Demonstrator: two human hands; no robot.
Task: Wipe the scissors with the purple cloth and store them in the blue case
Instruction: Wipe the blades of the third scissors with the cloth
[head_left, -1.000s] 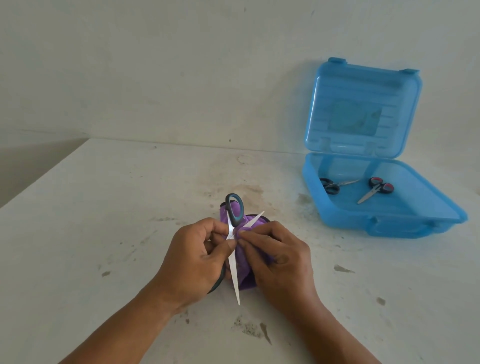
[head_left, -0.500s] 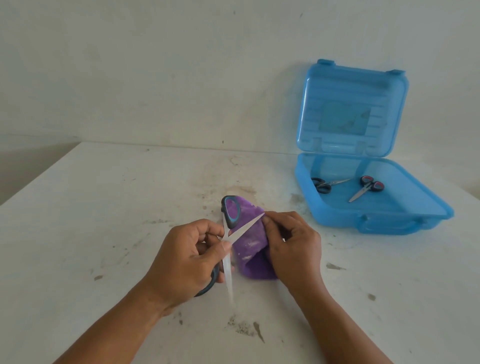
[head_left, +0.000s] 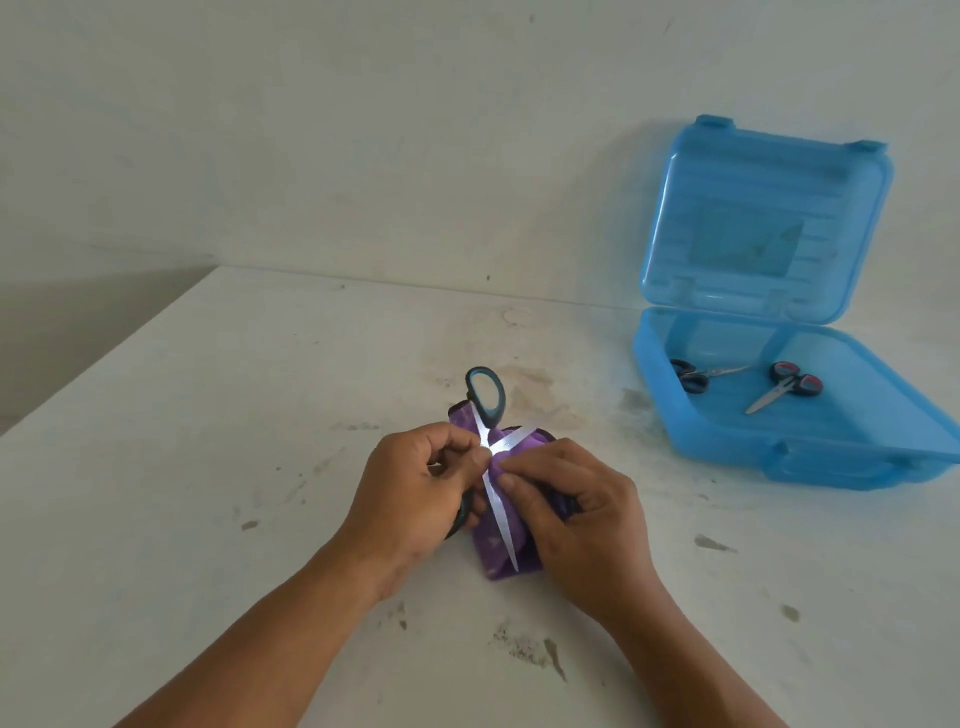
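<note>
Nearest me, my left hand (head_left: 415, 483) grips the teal-and-black-handled steel scissors (head_left: 493, 457), their blades spread wide, while my right hand (head_left: 571, 519) pinches the crumpled purple cloth (head_left: 493, 558) against one blade just above the stained white surface (head_left: 208, 467). I judge the wiping to be under way, with the storing not yet begun. Farther right, well apart, the translucent blue plastic case (head_left: 779, 441) stands open, already holding two small scissors (head_left: 779, 387).
</note>
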